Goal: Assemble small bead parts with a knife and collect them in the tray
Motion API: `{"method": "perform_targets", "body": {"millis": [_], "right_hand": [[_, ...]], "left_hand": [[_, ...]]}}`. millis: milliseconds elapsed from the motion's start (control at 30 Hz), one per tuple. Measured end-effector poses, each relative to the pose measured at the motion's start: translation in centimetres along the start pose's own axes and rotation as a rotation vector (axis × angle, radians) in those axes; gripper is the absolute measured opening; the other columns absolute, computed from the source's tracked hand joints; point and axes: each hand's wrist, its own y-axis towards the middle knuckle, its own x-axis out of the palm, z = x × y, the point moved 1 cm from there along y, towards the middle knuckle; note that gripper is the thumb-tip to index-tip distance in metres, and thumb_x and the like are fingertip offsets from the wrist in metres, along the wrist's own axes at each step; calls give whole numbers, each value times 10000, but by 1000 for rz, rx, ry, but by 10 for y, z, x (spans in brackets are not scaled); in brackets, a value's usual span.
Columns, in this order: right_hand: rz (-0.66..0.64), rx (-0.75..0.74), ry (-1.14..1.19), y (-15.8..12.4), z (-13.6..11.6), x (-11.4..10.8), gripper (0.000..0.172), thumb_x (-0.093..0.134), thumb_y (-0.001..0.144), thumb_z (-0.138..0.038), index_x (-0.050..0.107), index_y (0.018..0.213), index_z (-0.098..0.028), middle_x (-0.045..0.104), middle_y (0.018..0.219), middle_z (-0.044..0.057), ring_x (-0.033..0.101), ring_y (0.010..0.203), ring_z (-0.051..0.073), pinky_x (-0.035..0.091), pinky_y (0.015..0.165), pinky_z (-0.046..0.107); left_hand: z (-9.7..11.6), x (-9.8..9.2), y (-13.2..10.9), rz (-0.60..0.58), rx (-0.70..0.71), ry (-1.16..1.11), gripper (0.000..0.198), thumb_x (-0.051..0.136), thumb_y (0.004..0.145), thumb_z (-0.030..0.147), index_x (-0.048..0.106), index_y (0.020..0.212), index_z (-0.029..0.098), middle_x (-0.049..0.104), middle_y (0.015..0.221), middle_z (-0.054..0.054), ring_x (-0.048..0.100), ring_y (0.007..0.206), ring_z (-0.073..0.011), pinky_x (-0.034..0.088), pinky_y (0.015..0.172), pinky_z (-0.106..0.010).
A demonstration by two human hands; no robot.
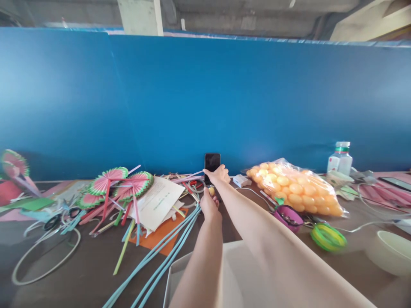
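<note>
A white box [236, 265] sits nearest. Beyond it, beside pale-blue strips [194, 214], the left hand [210, 204] curls round a small yellowish piece [211, 191]; farther, the right hand [218, 175] overlaps a phone [212, 160] standing before the blue partition [224, 94], its grip unclear to me.

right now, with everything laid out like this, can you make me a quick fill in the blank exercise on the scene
1. The hand nearer the smartphone is the person's ____ one.
2. The colour of the partition behind the table is ____.
3. From the wearer's view, the bag of orange balls lies to the ____ of the smartphone.
4. The colour of the small container beside that bag is ____.

Missing words: right; blue; right; purple.
</note>
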Motion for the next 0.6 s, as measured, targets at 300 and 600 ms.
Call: {"method": "perform_targets", "body": {"millis": [300, 600], "right_hand": [[98, 13, -31, 6, -4, 16, 845, 727, 600, -668, 478, 1200, -126, 560, 1194, 242, 616, 1081, 341, 499, 873, 444], [111, -28, -66, 10, -5, 17, 853, 722, 621, -642, 513, 1213, -65, 585, 1179, 256, 620, 1073, 344, 510, 875, 429]], "left_hand": [[-7, -1, 7, -63, 7, -47, 294, 618, 833, 411, 614, 829, 117, 594, 683, -38, 540, 525, -84, 399, 451, -174], [-8, -1, 5, -99, -7, -49, 343, 651, 792, 468, 603, 818, 129, 541, 591, -12, 543, 487, -105, 372, 424, -186]]}}
